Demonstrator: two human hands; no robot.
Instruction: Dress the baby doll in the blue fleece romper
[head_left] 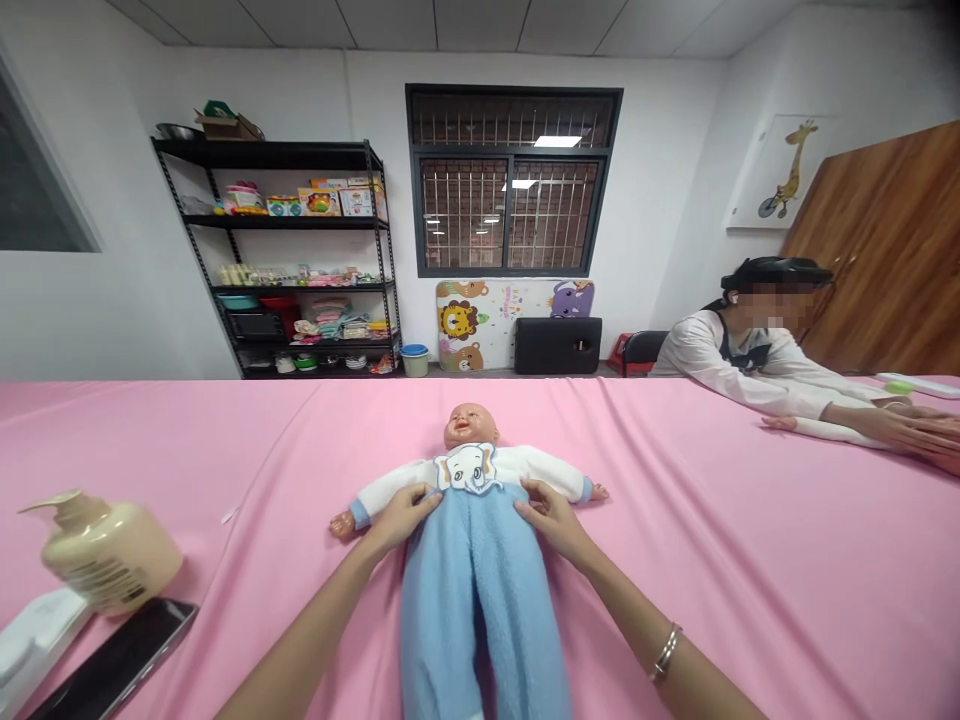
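A baby doll lies on its back on the pink cloth, head away from me and arms spread out to the sides. It wears a white top with blue cuffs, a white elephant-face patch on the chest, and fluffy blue trousers. On the doll's left-of-view side, my left hand pinches the top edge of the trousers near the waist. My right hand, a silver bracelet on its wrist, pinches the opposite side of the waist. Some fingertips of both hands are hidden against the fabric.
A cream pump bottle, a black phone and a white device lie at the left. Across the pink-covered table on the right, another person leans over a second doll, partly visible. Shelves stand behind.
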